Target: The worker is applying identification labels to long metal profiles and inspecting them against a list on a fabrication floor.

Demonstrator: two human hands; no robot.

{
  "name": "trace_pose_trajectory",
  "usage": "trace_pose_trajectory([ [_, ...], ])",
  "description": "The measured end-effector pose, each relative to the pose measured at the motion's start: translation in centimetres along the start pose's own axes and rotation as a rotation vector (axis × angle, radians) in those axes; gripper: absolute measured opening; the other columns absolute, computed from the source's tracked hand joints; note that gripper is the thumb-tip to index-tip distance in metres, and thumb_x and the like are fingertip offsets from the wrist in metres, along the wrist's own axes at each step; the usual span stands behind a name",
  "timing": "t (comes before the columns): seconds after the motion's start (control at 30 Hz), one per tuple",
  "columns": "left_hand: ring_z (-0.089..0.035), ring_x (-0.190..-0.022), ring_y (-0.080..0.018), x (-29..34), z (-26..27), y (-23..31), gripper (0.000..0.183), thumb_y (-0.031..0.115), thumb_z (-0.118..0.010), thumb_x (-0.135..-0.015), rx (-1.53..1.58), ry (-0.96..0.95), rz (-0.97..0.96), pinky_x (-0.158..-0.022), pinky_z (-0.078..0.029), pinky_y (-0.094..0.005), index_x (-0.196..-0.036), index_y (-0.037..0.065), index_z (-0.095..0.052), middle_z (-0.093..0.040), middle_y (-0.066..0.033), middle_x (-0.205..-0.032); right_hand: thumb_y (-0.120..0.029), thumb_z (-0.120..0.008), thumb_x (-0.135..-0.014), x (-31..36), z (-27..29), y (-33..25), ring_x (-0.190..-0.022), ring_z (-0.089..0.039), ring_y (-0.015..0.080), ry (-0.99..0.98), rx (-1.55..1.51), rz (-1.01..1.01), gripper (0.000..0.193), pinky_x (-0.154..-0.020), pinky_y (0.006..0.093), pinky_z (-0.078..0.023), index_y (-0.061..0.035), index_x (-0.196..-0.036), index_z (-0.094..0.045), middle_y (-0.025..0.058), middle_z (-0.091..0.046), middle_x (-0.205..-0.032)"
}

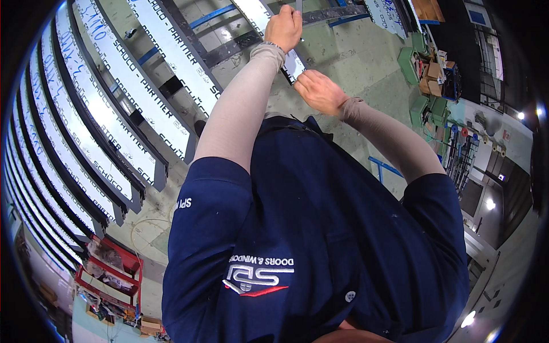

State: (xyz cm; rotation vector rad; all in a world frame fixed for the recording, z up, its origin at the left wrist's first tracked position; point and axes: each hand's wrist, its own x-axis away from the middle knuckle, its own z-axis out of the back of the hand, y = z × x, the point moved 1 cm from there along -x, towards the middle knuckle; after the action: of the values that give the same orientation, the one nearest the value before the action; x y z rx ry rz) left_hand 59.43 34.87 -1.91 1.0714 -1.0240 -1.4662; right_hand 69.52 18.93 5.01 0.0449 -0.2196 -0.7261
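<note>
A long profile (293,64) covered in white printed film runs from the top edge down toward my body. Over its upper part my left hand (284,28) is closed, with the fingers curled. A thin grey strip (299,5) sticks out past those fingers; its lower part is hidden, and whether it is gripped does not show clearly. At the near end of the profile my right hand (320,92) is closed too, fingertips bent in against the edge. What lies between these fingertips is hidden.
Several film-covered profiles (154,94) lie side by side on dark supports at left. A red cart (108,274) stands at lower left. Green bins (408,66) and cardboard boxes (433,77) are at right. A blue metal bar (384,166) sits near my right forearm.
</note>
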Motion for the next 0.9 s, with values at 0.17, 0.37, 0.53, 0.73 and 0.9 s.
trace_pose_trajectory([
  [0.17,-0.066,-0.083,-0.0498,-0.2,-0.2,-0.2,0.031,0.032,-0.052,-0.100,-0.007,0.005,-0.019,-0.078,-0.053,-0.0545,-0.101,0.003,-0.063,-0.069,-0.0272,-0.083,-0.011,-0.063,-0.086,0.9,-0.3,0.6,-0.091,-0.060,0.0252,0.149,-0.307,-0.118,0.011,-0.084,0.0366,-0.051,-0.0042,-0.095,-0.064,0.0074,-0.058,-0.090],
  [0.37,-0.066,-0.083,-0.0501,0.0,-0.1,0.3,0.031,0.033,-0.051,-0.100,-0.005,-0.010,-0.007,-0.078,-0.053,-0.0562,-0.100,0.003,-0.062,-0.069,-0.0286,-0.082,-0.012,-0.068,-0.087,0.7,0.6,0.7,-0.087,-0.061,0.0263,0.140,-0.401,-0.122,0.008,-0.082,0.0388,-0.051,-0.0048,-0.089,-0.067,0.0076,-0.059,-0.085],
  [0.53,-0.067,-0.083,-0.0495,0.0,-0.1,0.3,0.031,0.033,-0.051,-0.100,-0.013,0.006,-0.014,-0.077,-0.053,-0.0561,-0.100,0.004,-0.062,-0.069,-0.0282,-0.082,-0.013,-0.063,-0.086,-0.2,0.4,1.0,-0.088,-0.060,0.0229,0.043,-0.263,-0.064,0.007,-0.081,0.0371,-0.050,-0.0063,-0.087,-0.064,0.0054,-0.057,-0.085],
  [0.73,-0.066,-0.083,-0.0492,0.1,-0.2,0.2,0.029,0.031,-0.054,-0.100,-0.013,0.010,0.023,-0.077,-0.053,-0.0530,-0.102,0.003,-0.063,-0.070,-0.0260,-0.083,-0.017,-0.058,-0.085,-0.6,0.0,1.1,-0.091,-0.057,0.0186,-0.045,0.032,0.116,0.012,-0.081,0.0328,-0.047,-0.0069,-0.090,-0.058,0.0040,-0.055,-0.089],
  [0.9,-0.067,-0.084,-0.0480,0.0,-0.3,0.2,0.030,0.031,-0.054,-0.100,-0.008,0.014,0.008,-0.077,-0.053,-0.0524,-0.100,0.003,-0.064,-0.070,-0.0255,-0.083,-0.011,-0.064,-0.086,-0.7,-1.4,1.3,-0.087,-0.057,0.0275,0.149,-0.257,-0.089,0.011,-0.080,0.0390,-0.048,-0.0039,-0.090,-0.057,0.0091,-0.054,-0.086],
])
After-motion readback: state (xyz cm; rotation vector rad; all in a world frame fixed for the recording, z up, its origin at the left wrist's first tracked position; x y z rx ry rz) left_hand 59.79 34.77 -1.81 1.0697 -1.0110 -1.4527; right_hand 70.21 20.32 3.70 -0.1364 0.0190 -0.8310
